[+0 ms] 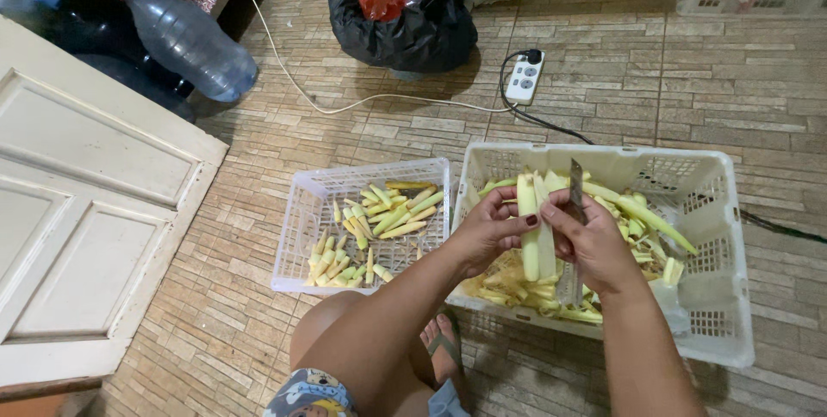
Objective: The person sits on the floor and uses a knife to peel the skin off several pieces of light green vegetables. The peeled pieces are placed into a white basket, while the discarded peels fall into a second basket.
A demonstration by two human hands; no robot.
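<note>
Both forearms reach forward from the bottom edge and meet over the large white slotted plastic crate (689,296), which sits on the tan brick-patterned tile floor (689,81). The left hand (491,232) is curled, fingers wrapped round the side of a pale yellow-green husked corn ear (527,227), thumb on its front. The right hand (594,245) is closed round the handle of a thin metal-bladed knife (575,184), and its thumb also presses the ear. The ear stands near upright in view, long axis running away from the person, its upper end over the crate's interior. The knife blade lies just beside the ear on its right, roughly parallel, tip pointing away.

The crate holds a heap of green-yellow husk strips (642,210) beneath and to the right of the hands. Just beside it on the left, a smaller white slotted plastic basket (297,262) holds short yellow baby corn pieces (392,210). A white panelled door (86,210) lies at far left. Beyond: a black plastic rubbish bag (422,29) with a red bag in it, a large clear plastic water bottle (185,38), and a white power strip (524,79) with its cord across the tiles. The person's bare knee (332,331) and a sandalled foot (444,348) lie below the baskets.
</note>
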